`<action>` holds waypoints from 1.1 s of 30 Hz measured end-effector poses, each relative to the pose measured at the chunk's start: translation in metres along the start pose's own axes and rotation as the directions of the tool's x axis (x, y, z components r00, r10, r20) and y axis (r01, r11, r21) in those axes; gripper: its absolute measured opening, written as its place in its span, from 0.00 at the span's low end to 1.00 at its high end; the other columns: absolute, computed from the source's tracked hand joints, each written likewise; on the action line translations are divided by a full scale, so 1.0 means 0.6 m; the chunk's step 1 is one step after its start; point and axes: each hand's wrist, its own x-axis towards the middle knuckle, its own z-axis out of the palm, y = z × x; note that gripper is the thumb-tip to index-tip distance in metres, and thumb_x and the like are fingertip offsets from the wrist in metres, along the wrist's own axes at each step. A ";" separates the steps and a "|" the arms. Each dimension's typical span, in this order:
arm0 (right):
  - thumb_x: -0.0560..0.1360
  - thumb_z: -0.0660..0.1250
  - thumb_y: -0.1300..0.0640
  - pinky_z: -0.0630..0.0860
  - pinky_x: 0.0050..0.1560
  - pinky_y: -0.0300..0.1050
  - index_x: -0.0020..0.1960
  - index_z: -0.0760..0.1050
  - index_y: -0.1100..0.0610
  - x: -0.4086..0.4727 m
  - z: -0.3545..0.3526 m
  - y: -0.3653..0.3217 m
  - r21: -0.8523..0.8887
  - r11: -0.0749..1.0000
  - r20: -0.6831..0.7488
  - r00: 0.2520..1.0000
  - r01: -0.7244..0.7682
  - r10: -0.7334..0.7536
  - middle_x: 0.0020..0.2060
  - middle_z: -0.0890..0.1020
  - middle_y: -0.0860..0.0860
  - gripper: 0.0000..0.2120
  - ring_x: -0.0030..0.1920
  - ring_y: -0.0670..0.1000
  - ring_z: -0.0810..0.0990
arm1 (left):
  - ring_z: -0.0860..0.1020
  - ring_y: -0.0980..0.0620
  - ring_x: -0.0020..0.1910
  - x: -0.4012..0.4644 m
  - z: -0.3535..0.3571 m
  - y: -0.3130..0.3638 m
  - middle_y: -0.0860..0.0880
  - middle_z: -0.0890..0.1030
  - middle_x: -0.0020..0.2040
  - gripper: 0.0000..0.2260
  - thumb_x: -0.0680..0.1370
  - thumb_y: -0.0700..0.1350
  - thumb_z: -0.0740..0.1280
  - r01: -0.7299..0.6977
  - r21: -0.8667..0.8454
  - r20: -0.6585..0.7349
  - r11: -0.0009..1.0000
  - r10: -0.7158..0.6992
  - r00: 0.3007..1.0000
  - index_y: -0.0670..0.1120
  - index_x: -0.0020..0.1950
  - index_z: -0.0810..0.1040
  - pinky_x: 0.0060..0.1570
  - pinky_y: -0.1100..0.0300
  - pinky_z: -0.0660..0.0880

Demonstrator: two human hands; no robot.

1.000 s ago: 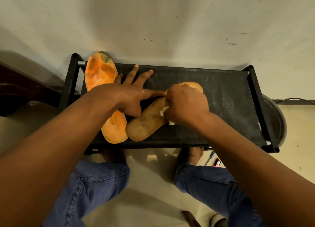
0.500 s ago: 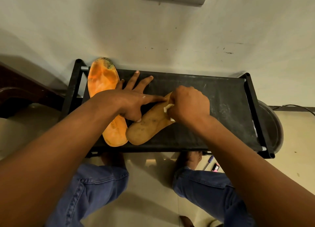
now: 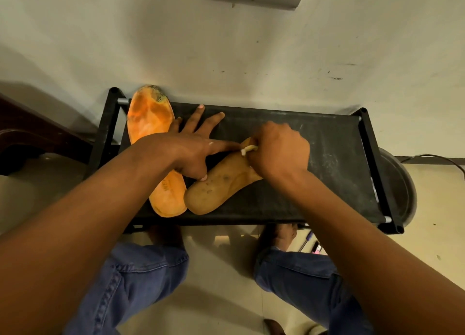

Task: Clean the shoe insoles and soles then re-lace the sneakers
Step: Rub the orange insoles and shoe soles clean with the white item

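Rack: a low black shelf with a fabric top is set against the wall; both insoles are carried on its left half.
Orange insole: it is laid flat by the rack's left edge, with its long axis running from the far edge to the near edge; the stained toe end is pointed at the wall and overhangs the far edge, and the heel is brought to the near edge.
Left hand: it is spread open, fingers straight; the palm is laid across the orange insole, the thumb is pressed on the tan insole and the forefinger is stretched toward its far end.
Tan insole: it is laid slantwise just right of the orange one, touching it near the heels; the rounded heel is pointed at the near-left, the far end at the rack's middle.
Right hand: it is curled tight round a small white wad, which is held against the tan insole's far end.
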 end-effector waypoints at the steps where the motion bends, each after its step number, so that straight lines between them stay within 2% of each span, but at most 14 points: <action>1: 0.73 0.69 0.56 0.71 0.36 0.46 0.46 0.79 0.52 0.004 -0.003 0.008 -0.002 1.000 -0.005 1.000 -0.027 0.027 0.36 0.74 0.50 0.02 0.41 0.57 0.83 | 0.23 0.42 0.75 -0.001 -0.001 0.000 0.56 0.26 0.78 0.45 0.75 0.45 0.73 -0.004 0.001 -0.002 1.000 0.004 1.000 0.75 0.76 0.47 0.75 0.32 0.37; 3: 0.73 0.69 0.56 0.71 0.36 0.46 0.48 0.80 0.51 0.004 -0.002 0.011 0.014 1.000 0.002 1.000 -0.018 0.018 0.36 0.75 0.50 0.04 0.42 0.57 0.83 | 0.23 0.42 0.75 -0.001 -0.001 -0.001 0.56 0.26 0.78 0.46 0.75 0.45 0.73 -0.005 0.001 -0.002 1.000 0.005 1.000 0.75 0.76 0.46 0.75 0.33 0.37; 7: 0.74 0.70 0.56 0.77 0.33 0.43 0.47 0.82 0.50 -0.010 0.007 -0.014 0.053 0.990 0.031 0.991 0.127 -0.129 0.37 0.81 0.49 0.04 0.37 0.52 0.81 | 0.23 0.43 0.75 -0.001 -0.001 0.000 0.56 0.25 0.78 0.46 0.75 0.44 0.73 0.008 0.000 0.000 1.000 -0.008 1.000 0.74 0.77 0.45 0.76 0.33 0.38; 10: 0.76 0.70 0.55 0.81 0.37 0.46 0.49 0.82 0.49 -0.016 0.015 -0.021 0.073 0.979 0.026 0.981 0.188 -0.191 0.40 0.82 0.48 0.04 0.38 0.51 0.81 | 0.23 0.43 0.75 -0.001 0.000 0.000 0.56 0.25 0.78 0.46 0.75 0.45 0.73 0.014 0.004 0.002 1.000 -0.014 1.000 0.71 0.78 0.46 0.76 0.33 0.38; 12: 0.75 0.68 0.54 0.79 0.47 0.48 0.48 0.81 0.49 -0.013 0.010 -0.011 0.029 0.986 -0.036 0.986 0.165 -0.164 0.40 0.81 0.49 0.04 0.43 0.53 0.81 | 0.22 0.43 0.75 -0.001 0.000 0.001 0.56 0.25 0.78 0.46 0.75 0.45 0.73 0.011 -0.001 0.005 1.000 -0.011 1.000 0.73 0.77 0.46 0.76 0.34 0.38; 14: 0.74 0.67 0.56 0.71 0.54 0.51 0.46 0.79 0.49 -0.005 0.001 0.005 -0.035 0.995 -0.085 0.992 0.093 -0.096 0.39 0.80 0.49 0.04 0.49 0.55 0.79 | 0.22 0.43 0.75 -0.001 -0.001 0.001 0.56 0.25 0.78 0.46 0.75 0.45 0.73 0.006 -0.003 0.005 1.000 -0.006 1.000 0.75 0.76 0.45 0.76 0.33 0.37; 17: 0.73 0.66 0.59 0.63 0.52 0.52 0.42 0.75 0.49 -0.001 -0.007 0.016 -0.054 0.999 -0.113 0.993 0.010 -0.016 0.34 0.73 0.48 0.05 0.51 0.55 0.76 | 0.23 0.42 0.75 -0.002 -0.001 0.001 0.56 0.25 0.78 0.46 0.76 0.45 0.73 -0.001 -0.003 -0.001 1.000 0.001 1.000 0.77 0.75 0.45 0.76 0.33 0.38; 21: 0.74 0.67 0.56 0.65 0.58 0.56 0.48 0.81 0.48 -0.027 0.002 -0.017 0.007 0.994 -0.032 0.994 0.107 -0.107 0.40 0.81 0.47 0.06 0.56 0.55 0.75 | 0.23 0.43 0.75 -0.001 0.001 0.000 0.56 0.25 0.78 0.46 0.75 0.43 0.72 0.010 -0.007 -0.005 1.000 -0.010 1.000 0.74 0.77 0.46 0.76 0.33 0.38; 23: 0.75 0.67 0.55 0.64 0.58 0.56 0.51 0.81 0.47 -0.037 0.004 -0.032 0.023 0.988 0.017 0.988 0.154 -0.154 0.43 0.82 0.48 0.07 0.58 0.55 0.74 | 0.23 0.43 0.75 -0.002 0.001 0.001 0.56 0.25 0.78 0.45 0.75 0.44 0.72 0.011 -0.003 -0.007 1.000 -0.011 1.000 0.71 0.78 0.47 0.76 0.33 0.39; 25: 0.75 0.67 0.55 0.64 0.58 0.56 0.50 0.80 0.47 -0.035 0.001 -0.029 -0.023 0.986 0.008 0.987 0.162 -0.162 0.42 0.82 0.48 0.06 0.58 0.55 0.74 | 0.23 0.42 0.75 -0.002 0.001 0.001 0.56 0.25 0.78 0.45 0.75 0.44 0.72 0.007 0.003 -0.007 1.000 -0.007 1.000 0.71 0.78 0.47 0.76 0.33 0.39; 27: 0.74 0.68 0.54 0.64 0.59 0.57 0.47 0.79 0.47 -0.022 -0.002 -0.011 -0.075 0.993 -0.031 0.995 0.094 -0.097 0.38 0.79 0.47 0.04 0.55 0.54 0.74 | 0.22 0.42 0.75 -0.003 0.000 0.001 0.56 0.25 0.78 0.46 0.76 0.43 0.72 0.005 0.000 -0.001 1.000 -0.005 1.000 0.74 0.77 0.45 0.76 0.33 0.38; 30: 0.70 0.68 0.56 0.60 0.52 0.53 0.43 0.78 0.49 0.000 -0.006 0.017 -0.083 0.995 -0.075 0.996 -0.048 0.041 0.32 0.72 0.47 0.03 0.50 0.54 0.74 | 0.22 0.42 0.75 -0.004 0.000 0.002 0.56 0.25 0.78 0.46 0.76 0.43 0.71 -0.003 -0.001 -0.011 1.000 0.003 1.000 0.77 0.75 0.45 0.76 0.33 0.38; 33: 0.70 0.68 0.56 0.59 0.52 0.53 0.43 0.79 0.49 -0.001 -0.006 0.012 -0.035 0.999 -0.045 0.998 -0.034 0.033 0.33 0.73 0.47 0.04 0.52 0.54 0.74 | 0.22 0.42 0.75 -0.004 0.000 0.002 0.56 0.25 0.78 0.46 0.76 0.42 0.71 -0.001 -0.003 -0.009 1.000 0.001 1.000 0.76 0.76 0.45 0.76 0.32 0.39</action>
